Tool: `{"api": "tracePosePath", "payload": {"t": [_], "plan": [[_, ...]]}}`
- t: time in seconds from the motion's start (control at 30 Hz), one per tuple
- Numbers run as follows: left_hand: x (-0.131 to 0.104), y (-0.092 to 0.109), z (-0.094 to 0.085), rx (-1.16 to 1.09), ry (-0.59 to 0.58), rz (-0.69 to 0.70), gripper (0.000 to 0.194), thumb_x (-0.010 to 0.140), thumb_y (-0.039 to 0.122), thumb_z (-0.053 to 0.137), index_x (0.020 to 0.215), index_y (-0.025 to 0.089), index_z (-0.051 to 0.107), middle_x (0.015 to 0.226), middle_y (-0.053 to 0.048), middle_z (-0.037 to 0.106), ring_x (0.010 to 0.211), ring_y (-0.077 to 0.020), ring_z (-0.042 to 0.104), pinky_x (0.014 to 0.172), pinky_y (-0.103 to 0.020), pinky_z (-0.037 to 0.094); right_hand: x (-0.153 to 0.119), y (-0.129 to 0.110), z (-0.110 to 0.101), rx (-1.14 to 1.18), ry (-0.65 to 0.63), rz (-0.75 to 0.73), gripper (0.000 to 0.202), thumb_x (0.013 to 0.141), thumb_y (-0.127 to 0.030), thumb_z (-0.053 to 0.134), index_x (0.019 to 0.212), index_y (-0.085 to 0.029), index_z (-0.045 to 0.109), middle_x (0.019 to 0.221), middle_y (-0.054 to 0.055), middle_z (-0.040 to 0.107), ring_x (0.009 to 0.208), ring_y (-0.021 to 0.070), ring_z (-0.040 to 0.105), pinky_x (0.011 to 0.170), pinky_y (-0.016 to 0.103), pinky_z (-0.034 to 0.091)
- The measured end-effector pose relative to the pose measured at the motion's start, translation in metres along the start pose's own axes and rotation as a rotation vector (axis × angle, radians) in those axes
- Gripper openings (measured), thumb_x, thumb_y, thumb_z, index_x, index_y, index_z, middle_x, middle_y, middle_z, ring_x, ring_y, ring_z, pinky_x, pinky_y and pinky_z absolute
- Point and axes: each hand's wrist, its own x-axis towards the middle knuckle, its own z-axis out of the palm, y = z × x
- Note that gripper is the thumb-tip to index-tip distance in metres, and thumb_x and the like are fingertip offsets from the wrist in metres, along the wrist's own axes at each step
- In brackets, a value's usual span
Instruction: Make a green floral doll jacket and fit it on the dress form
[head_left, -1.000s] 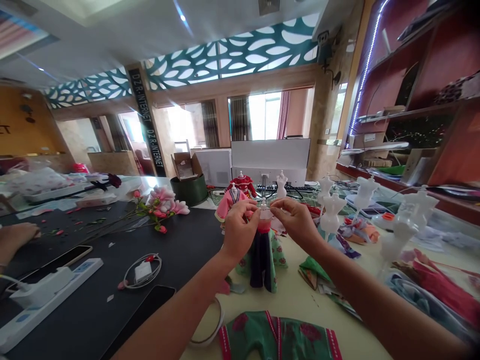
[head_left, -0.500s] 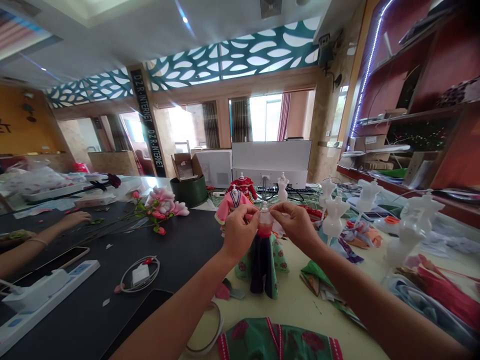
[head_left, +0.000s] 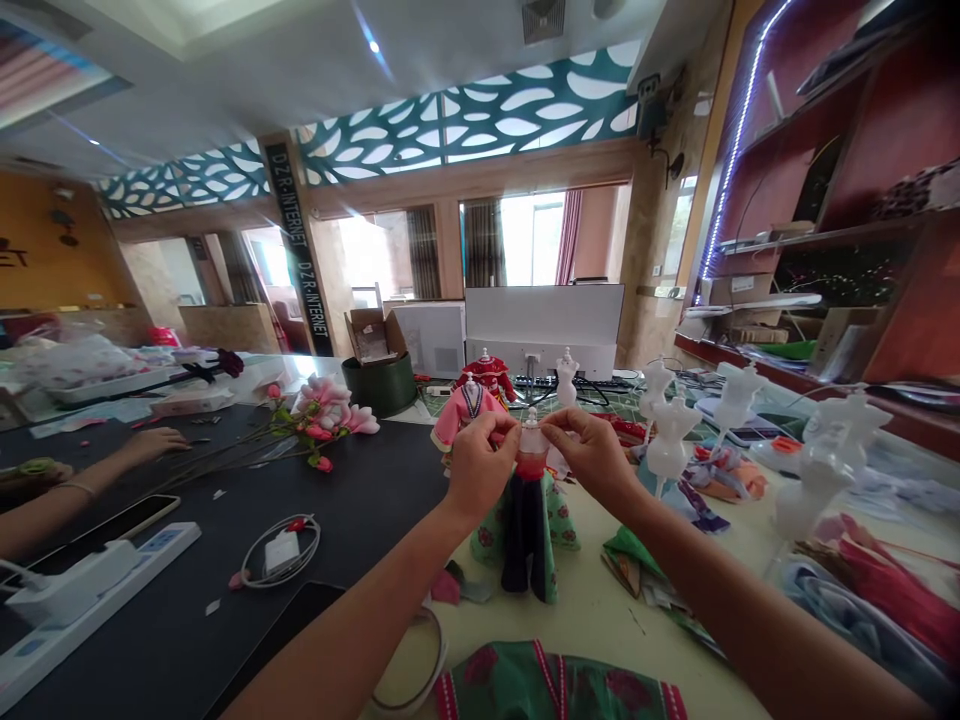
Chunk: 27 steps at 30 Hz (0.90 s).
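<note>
A small mannequin stands upright in front of me, wearing a sheer doll top [head_left: 532, 462] that fades from white to red. Below it hang a dark navy lower garment [head_left: 517, 535] and green flowered cloth [head_left: 562, 520]. My left hand [head_left: 480, 465] pinches the top's upper edge at the left shoulder. On the opposite shoulder my right hand [head_left: 596, 455] is closed in a similar pinch; the exact bit of fabric is hidden by the fingertips. Close behind are dressed mannequins in pink [head_left: 454, 415] and red [head_left: 491, 375].
Nearest me lies a green doll jacket [head_left: 517, 680] with red trim. Several bare white mannequins [head_left: 670, 435] and cloth heaps [head_left: 877, 570] occupy the right side. Leftward are artificial flowers [head_left: 330, 410], a coiled cable [head_left: 281, 550], a power strip [head_left: 105, 590] and another person's hand [head_left: 157, 442].
Both hands keep their pinch at the mannequin's shoulders with barely any shift. The other person's hand at left has moved slightly right. The whole view is a touch lower.
</note>
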Motion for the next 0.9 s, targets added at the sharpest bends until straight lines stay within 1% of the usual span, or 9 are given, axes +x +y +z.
{"api": "tracePosePath", "payload": {"t": [0.3,0.43,0.57,0.77,0.9], "plan": [[0.0008,0.0001,-0.0005,0.018,-0.01,0.004,0.011,0.078,0.023,0.056,0.076,0.015,0.063,0.074,-0.002,0.065,0.066,-0.0127,0.059,0.064,-0.022,0.045,0.0,0.0013,-0.0007,-0.007,-0.001,-0.025,0.018,0.079,-0.03,0.051,0.075,-0.017,0.062,0.074,0.005,0.066,0.07,0.0185,0.059,0.062,0.028,0.044],[0.0026,0.0004,-0.0001,-0.003,-0.037,-0.01,0.011,0.078,0.023,0.055,0.076,0.016,0.062,0.072,-0.001,0.065,0.063,-0.012,0.059,0.06,-0.022,0.045,0.0009,0.0026,-0.0008,-0.024,0.008,-0.03,0.017,0.079,-0.029,0.05,0.076,-0.017,0.062,0.074,0.005,0.065,0.07,0.0187,0.059,0.063,0.028,0.043],[0.0042,-0.0007,0.0003,-0.003,-0.037,-0.013,0.012,0.078,0.024,0.055,0.075,0.016,0.062,0.071,-0.001,0.065,0.061,-0.0123,0.059,0.059,-0.022,0.046,0.0011,0.0037,-0.0002,-0.044,0.015,-0.038,0.016,0.079,-0.029,0.051,0.076,-0.017,0.062,0.075,0.005,0.065,0.072,0.019,0.059,0.065,0.029,0.043],[0.004,-0.003,-0.0003,-0.003,-0.061,-0.03,0.013,0.079,0.027,0.054,0.076,0.016,0.062,0.069,-0.002,0.065,0.054,-0.0117,0.058,0.051,-0.021,0.044,0.0,0.0052,-0.0002,-0.068,0.008,-0.051,0.016,0.08,-0.029,0.05,0.077,-0.018,0.062,0.076,0.004,0.065,0.073,0.0192,0.059,0.067,0.029,0.042],[0.0043,-0.003,0.0002,-0.002,-0.06,-0.029,0.013,0.079,0.026,0.054,0.077,0.016,0.061,0.069,-0.002,0.065,0.054,-0.0118,0.058,0.051,-0.021,0.044,-0.0001,0.0057,-0.0004,-0.088,0.019,-0.055,0.016,0.08,-0.027,0.05,0.078,-0.018,0.063,0.076,0.004,0.065,0.073,0.0191,0.059,0.067,0.029,0.042]]}}
